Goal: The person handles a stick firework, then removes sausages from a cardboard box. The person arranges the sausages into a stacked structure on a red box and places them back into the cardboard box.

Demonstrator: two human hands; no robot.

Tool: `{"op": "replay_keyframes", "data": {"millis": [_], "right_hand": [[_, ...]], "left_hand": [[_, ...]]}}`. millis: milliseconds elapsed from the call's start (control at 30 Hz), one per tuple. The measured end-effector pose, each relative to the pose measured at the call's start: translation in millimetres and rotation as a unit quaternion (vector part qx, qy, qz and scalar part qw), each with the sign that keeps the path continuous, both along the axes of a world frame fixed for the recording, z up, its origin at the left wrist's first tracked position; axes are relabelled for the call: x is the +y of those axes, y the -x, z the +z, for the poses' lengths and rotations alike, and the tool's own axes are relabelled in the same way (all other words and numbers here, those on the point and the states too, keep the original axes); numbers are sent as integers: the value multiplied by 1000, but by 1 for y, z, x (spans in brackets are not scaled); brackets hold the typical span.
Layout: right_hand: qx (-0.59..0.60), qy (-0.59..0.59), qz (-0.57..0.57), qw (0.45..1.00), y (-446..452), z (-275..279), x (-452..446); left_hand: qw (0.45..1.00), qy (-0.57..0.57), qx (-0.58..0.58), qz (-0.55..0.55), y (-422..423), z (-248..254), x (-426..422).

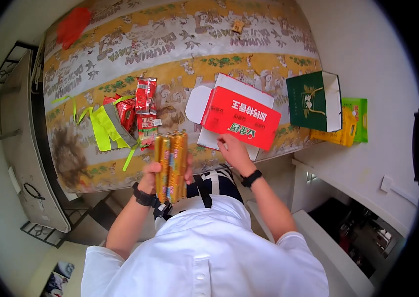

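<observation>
My left hand (153, 173) is closed around a bundle of several sausages in gold wrappers (171, 166), held upright in front of my body. My right hand (232, 151) is at the near edge of a red cardboard box (244, 116), its fingers bent and closed on that edge. The box lies on the patterned bed cover with white flaps folded out, and green and white print shows on its red face.
Red snack packets (145, 96) and a yellow-green reflective vest (106, 127) lie left of the sausages. A dark green paper bag (314, 101) stands at the right, beside a yellow and green packet (361, 120). A red plastic bag (73, 27) lies at the far left.
</observation>
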State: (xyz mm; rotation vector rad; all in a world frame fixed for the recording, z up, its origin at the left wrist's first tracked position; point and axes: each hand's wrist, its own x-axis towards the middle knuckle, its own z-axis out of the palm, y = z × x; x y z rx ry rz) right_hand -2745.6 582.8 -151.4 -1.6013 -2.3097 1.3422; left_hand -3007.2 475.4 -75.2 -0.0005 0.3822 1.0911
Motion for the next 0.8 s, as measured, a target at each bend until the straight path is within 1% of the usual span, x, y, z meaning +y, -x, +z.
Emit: {"op": "replay_keyframes", "data": {"millis": [33, 67, 100, 133, 167, 200, 233, 300, 333, 367, 433, 467, 500, 567, 600, 633, 667, 700, 733, 767, 800], "right_hand": [[2, 7, -7, 1000, -10, -32, -10], [-94, 2, 65, 993, -18, -64, -21], [-186, -2, 138, 973, -25, -96, -33], [-179, 3, 139, 974, -32, -133, -46], [-225, -103, 131, 960, -37, -171, -57], [-269, -204, 116, 934, -38, -196, -65], [-264, -197, 109, 938, -35, -208, -66], [-334, -243, 90, 906, -28, -234, -67], [-364, -255, 102, 890, -25, -243, -65], [-364, -250, 98, 892, -21, -250, -61], [-418, -219, 104, 875, -11, -249, -59], [-445, -245, 119, 853, -6, -245, -58], [-446, -246, 121, 852, -5, -242, -54], [-362, -318, 102, 870, -5, -231, -39], [-330, -356, 105, 868, -8, -216, -27], [-331, -369, 109, 862, -13, -217, -18], [-338, -340, 97, 872, -18, -217, -5], [-343, -312, 88, 882, -24, -214, 9], [-354, -368, 91, 855, -28, -199, 25], [-350, -384, 98, 849, -32, -183, 41], [-345, -357, 102, 862, -34, -165, 56]], "left_hand": [[1000, 7, 2, -7, 3, -2, -2], [1000, 17, 2, 24, 7, -3, -2], [998, 29, 3, 55, 10, -4, -5], [997, 41, -9, 59, 14, -13, -12], [997, 44, -1, 60, 14, -15, -16], [997, 43, -13, 58, 15, -16, -21], [997, 43, -26, 52, 16, -14, -23], [997, 63, -29, 34, 13, -14, -28], [995, 85, -30, 36, 10, -15, -33], [993, 102, -32, 41, 6, -18, -34], [992, 116, -35, 46, -1, -17, -36], [992, 112, -42, 38, -2, -19, -37], [992, 107, -50, 33, -4, -20, -38], [993, 94, -66, 37, -6, -18, -38], [994, 91, -64, 21, -7, -16, -37], [995, 84, -62, 6, -8, -14, -34], [996, 59, -63, -6, -8, -11, -30], [997, 43, -65, 6, -8, -8, -26], [997, 45, -65, 1, -9, -4, -24], [997, 49, -65, -4, -8, 1, -24], [997, 34, -72, -5, -8, 4, -21]]}}
